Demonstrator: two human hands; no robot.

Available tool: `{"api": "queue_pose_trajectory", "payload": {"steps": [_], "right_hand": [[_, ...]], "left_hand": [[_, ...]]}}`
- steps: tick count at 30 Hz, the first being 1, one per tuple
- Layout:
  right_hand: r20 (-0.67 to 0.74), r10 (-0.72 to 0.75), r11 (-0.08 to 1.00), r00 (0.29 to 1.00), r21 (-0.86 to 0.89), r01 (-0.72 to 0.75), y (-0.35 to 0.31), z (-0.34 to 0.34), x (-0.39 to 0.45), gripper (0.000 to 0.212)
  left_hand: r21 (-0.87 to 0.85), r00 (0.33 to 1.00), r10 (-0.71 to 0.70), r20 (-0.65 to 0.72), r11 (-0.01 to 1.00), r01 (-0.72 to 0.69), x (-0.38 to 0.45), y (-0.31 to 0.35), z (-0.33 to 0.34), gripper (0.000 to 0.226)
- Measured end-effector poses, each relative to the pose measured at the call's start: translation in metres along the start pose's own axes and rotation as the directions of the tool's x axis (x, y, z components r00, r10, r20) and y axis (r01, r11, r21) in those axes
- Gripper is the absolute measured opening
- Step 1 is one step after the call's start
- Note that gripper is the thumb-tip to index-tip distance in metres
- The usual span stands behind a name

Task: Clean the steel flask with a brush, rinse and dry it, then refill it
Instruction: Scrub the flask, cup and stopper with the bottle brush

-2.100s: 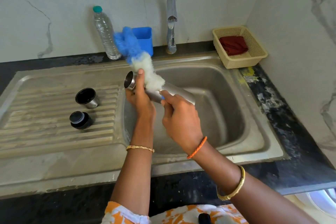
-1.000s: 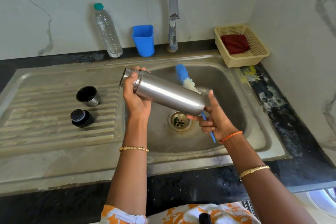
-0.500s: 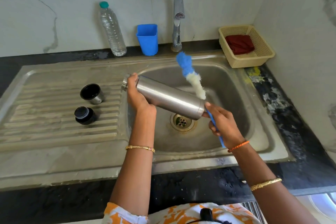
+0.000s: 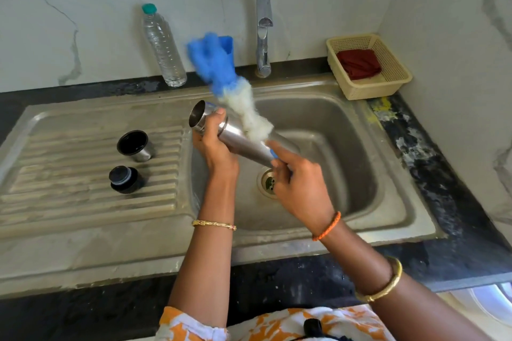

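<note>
Scrubbing is the step in hand, as I judge it: the flask's outside is getting the brush, with rinsing, drying and refilling all ahead of me.

Largest first, the counter (image 4: 415,152) is dark stone and carries the steel sink (image 4: 346,147), its ribbed drainboard to my left and the basin under my hands. The tap (image 4: 262,33) stands at the back, and I see no water running. A clear water bottle (image 4: 163,47) stands against the wall, and a cream basket (image 4: 388,58) with a red cloth (image 4: 358,63) sits in the corner.

The steel flask (image 4: 238,137) is over the basin, tilted, open mouth up and to my left. My left hand (image 4: 214,144) wraps the neck end in a firm grip. My right hand (image 4: 300,188) holds the brush handle in a closed grip, and the brush (image 4: 249,113) lies across the flask's body, white bristles touching the steel, blue tip blurred above.

On the drainboard stand the flask's cup (image 4: 134,145) and, nearer me, its black stopper (image 4: 124,178), both apart from the flask.

Next I expect to finish the strokes, then free a hand for the tap without letting the wet steel slip.
</note>
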State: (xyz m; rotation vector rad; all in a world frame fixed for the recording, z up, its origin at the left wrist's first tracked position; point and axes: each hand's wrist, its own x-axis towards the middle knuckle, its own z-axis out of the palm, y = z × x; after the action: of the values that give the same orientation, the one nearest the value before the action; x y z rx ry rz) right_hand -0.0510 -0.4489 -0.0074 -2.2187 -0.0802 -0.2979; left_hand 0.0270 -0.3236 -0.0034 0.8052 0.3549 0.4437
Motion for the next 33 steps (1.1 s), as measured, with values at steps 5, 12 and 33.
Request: {"api": "queue_pose_trajectory", "payload": {"steps": [5,12,33], "right_hand": [[0.148,0.379,0.92,0.914,-0.171,-0.354,0.049,-0.029,-0.002,0.043],[0.111,0.045,0.998,0.993,0.028,-0.048,-0.023,-0.012,0.008,0.042],[0.685,0.444,0.091,0.578,0.608,-0.789,0.062,-0.011,0.02,0.057]], "left_hand": [[-0.014,0.986,0.017,0.169,1.0,-0.015,0.011,0.012,-0.01,0.036],[0.229,0.989,0.005,0.146,0.973,-0.039,-0.005,-0.005,-0.005,0.059],[0.074,0.938,-0.173,0.299,0.985,0.158,0.008,0.02,-0.015,0.048]]}}
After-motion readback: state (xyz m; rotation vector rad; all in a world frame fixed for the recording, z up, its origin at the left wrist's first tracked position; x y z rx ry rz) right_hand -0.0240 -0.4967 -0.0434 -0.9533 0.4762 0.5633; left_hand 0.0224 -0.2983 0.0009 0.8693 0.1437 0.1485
